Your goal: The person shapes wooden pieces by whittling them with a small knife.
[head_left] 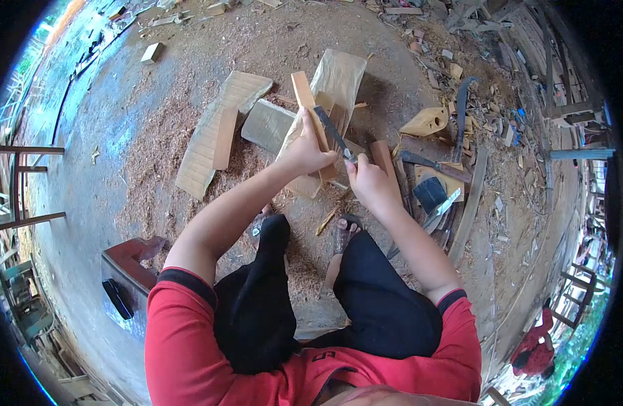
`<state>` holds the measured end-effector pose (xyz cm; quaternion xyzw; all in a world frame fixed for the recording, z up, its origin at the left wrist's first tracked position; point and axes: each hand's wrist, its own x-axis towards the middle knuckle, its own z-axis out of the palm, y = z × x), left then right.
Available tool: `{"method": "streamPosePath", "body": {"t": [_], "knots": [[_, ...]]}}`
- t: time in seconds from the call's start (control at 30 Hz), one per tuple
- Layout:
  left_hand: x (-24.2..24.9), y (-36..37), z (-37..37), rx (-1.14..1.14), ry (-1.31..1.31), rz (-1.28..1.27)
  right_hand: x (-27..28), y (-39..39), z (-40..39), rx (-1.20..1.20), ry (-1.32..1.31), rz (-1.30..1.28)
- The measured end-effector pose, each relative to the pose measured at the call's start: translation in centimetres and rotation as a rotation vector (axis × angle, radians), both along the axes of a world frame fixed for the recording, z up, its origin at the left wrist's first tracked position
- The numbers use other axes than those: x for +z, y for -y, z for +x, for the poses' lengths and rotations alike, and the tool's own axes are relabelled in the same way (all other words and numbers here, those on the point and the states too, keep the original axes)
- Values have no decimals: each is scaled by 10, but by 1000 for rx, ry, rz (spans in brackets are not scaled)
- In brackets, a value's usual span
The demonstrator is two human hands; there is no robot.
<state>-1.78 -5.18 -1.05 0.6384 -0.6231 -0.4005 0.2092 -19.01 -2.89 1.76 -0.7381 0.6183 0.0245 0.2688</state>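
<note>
The left hand (306, 153) grips a narrow wooden slat (310, 115), whose long axis runs up and away from the person over a pale block (338, 84) on the sawdust floor (142, 135). The right hand (369, 181), just beside it, closes around a blade's (330, 128) handle; the blade angles across the slat above the left hand.
</note>
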Motion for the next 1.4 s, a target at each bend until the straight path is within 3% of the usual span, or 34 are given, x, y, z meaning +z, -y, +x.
{"method": "streamPosePath", "body": {"t": [0.07, 0.27, 0.43, 0.6, 0.8, 0.97, 1.07, 1.4], "knots": [[15, -1, 0, -54, -6, 200, -1, 6, 4, -32, 9, -35], [-4, 5, -2, 3, -11, 70, 1, 19, 8, -40, 98, -1], [1, 5, -2, -11, -33, 171, 5, 17, 13, -41, 66, -36], [-13, 7, -2, 10, 9, -11, 3, 19, 15, -29, 65, -85], [-9, 4, 0, -111, 85, 123, 12, 42, 28, -87, 44, -83], [-24, 10, 7, -82, -88, 94, -1, 73, 40, -25, 72, -52], [-18, 14, -1, -29, 33, 49, 7, 73, 38, -47, 58, -39], [-27, 19, 5, -51, 2, 67, -4, 89, 46, -36, 32, -26]]}}
